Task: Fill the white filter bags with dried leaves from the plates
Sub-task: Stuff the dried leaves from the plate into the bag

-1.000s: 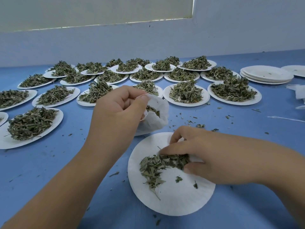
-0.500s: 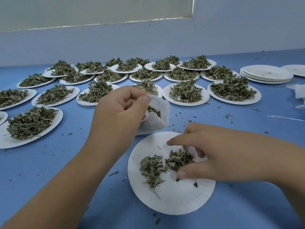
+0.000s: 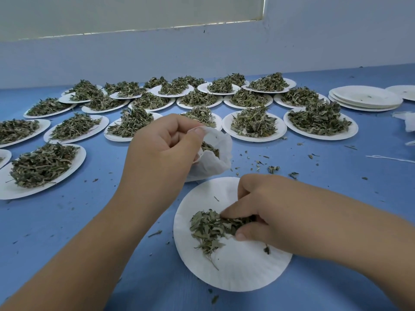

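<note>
My left hand (image 3: 164, 151) pinches the rim of a white filter bag (image 3: 213, 162) and holds its mouth open just above the blue table. Some dried leaves show inside the bag. In front of me lies a white paper plate (image 3: 231, 268) with a small heap of dried leaves (image 3: 211, 230) on it. My right hand (image 3: 269, 212) is down on that plate, thumb and fingers curled round part of the heap.
Several paper plates piled with dried leaves (image 3: 253, 122) cover the far half of the blue table (image 3: 78, 216). A stack of bare plates (image 3: 366, 97) stands at the far right. White bags (image 3: 407, 122) and a string (image 3: 390, 158) lie at the right edge. Leaf crumbs are scattered around.
My right hand lifted slightly with its fingers spread, then came down again and closed round the leaves on the near plate. The left hand and bag stayed in place.
</note>
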A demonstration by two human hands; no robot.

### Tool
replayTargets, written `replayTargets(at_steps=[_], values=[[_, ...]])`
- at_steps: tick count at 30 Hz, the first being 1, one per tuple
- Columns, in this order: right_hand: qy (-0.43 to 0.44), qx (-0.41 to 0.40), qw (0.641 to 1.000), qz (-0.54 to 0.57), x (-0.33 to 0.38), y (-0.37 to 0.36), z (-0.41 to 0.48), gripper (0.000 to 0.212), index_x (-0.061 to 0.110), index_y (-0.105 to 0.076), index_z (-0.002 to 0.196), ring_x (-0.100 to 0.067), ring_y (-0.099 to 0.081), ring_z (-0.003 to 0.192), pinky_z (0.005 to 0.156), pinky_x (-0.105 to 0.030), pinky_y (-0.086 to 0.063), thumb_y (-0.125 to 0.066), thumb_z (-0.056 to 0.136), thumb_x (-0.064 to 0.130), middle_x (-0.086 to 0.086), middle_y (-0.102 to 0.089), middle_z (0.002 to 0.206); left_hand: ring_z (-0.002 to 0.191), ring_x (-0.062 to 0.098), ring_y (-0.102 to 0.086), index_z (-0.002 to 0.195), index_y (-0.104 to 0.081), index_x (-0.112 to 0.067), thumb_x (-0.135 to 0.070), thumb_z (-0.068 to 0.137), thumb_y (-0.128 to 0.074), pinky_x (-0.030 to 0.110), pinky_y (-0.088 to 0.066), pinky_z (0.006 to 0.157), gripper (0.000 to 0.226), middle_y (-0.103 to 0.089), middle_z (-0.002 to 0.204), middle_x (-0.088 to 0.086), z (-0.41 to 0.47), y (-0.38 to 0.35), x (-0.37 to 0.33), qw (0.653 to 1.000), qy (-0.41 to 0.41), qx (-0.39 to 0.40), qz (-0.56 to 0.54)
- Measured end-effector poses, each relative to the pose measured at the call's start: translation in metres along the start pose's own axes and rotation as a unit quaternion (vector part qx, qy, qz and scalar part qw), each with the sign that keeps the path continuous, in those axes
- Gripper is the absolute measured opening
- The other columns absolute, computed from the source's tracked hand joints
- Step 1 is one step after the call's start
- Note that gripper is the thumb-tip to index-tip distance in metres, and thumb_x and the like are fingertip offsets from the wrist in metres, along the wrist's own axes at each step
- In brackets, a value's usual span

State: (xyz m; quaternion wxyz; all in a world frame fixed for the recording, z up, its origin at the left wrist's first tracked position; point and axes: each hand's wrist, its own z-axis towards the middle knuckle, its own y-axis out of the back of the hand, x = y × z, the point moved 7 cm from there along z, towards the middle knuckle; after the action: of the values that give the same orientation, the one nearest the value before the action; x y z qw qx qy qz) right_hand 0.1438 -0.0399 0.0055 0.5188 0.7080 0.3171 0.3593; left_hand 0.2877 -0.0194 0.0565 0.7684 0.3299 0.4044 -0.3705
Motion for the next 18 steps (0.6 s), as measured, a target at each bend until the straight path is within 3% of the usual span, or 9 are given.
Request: replayTargets(at_steps=[4,9,14,16,18], values=[[-0.005,-0.007,1.0,-0.027,0.006,0.004,-0.001,0.026,0.024,-0.064,0.113,-0.014,-0.055,0.092,0.078,-0.035,-0.049,-0.05,0.096,0.037,0.01,-0.044,0.104,0.04,0.001,-0.042,0.078,-0.07,-0.026,-0.017,0.092,-0.063,0.009,-0.033,0.044,0.018,-0.047,0.047,-0.01,0.0,0.0,0.0,1.0,-0.002,-0.002,0.002],[0.011,-0.03,0.998,-0.048,0.012,0.01,-0.002,0.025,0.023,-0.068,0.099,-0.011,-0.054,0.088,0.074,-0.028,-0.046,-0.044,0.096,0.029,0.007,-0.05,0.098,0.041,0.001,-0.042,0.078,-0.069,-0.028,-0.019,0.092,-0.062,0.011,-0.035,0.045,0.019,-0.049,0.048,-0.011,0.0,0.004,-0.003,0.999,-0.019,-0.021,0.018],[0.026,-0.078,0.995,-0.057,0.014,0.015,-0.003,0.027,0.014,-0.047,0.067,-0.014,-0.046,0.068,0.063,-0.03,-0.041,-0.044,0.092,0.023,0.001,-0.043,0.077,0.045,0.004,-0.044,0.081,-0.068,-0.028,-0.02,0.093,-0.061,0.012,-0.038,0.047,0.016,-0.052,0.053,0.0,0.0,0.01,-0.009,0.996,-0.05,-0.039,0.062],[0.033,-0.099,0.993,-0.047,0.013,0.016,-0.003,0.025,0.013,-0.05,0.067,-0.016,-0.045,0.066,0.062,-0.032,-0.041,-0.045,0.09,0.022,0.0,-0.044,0.075,0.05,0.013,-0.048,0.082,-0.068,-0.03,-0.02,0.094,-0.06,0.015,-0.04,0.048,0.017,-0.054,0.058,0.006,0.0,0.01,-0.01,0.994,-0.063,-0.043,0.08],[0.041,-0.127,0.991,-0.025,0.009,0.019,-0.004,0.021,0.014,-0.065,0.079,-0.016,-0.053,0.072,0.066,-0.036,-0.048,-0.049,0.088,0.024,-0.002,-0.055,0.079,0.057,0.023,-0.052,0.082,-0.067,-0.031,-0.019,0.094,-0.06,0.018,-0.042,0.052,0.018,-0.055,0.062,0.01,-0.001,0.01,-0.011,0.992,-0.074,-0.046,0.093]])
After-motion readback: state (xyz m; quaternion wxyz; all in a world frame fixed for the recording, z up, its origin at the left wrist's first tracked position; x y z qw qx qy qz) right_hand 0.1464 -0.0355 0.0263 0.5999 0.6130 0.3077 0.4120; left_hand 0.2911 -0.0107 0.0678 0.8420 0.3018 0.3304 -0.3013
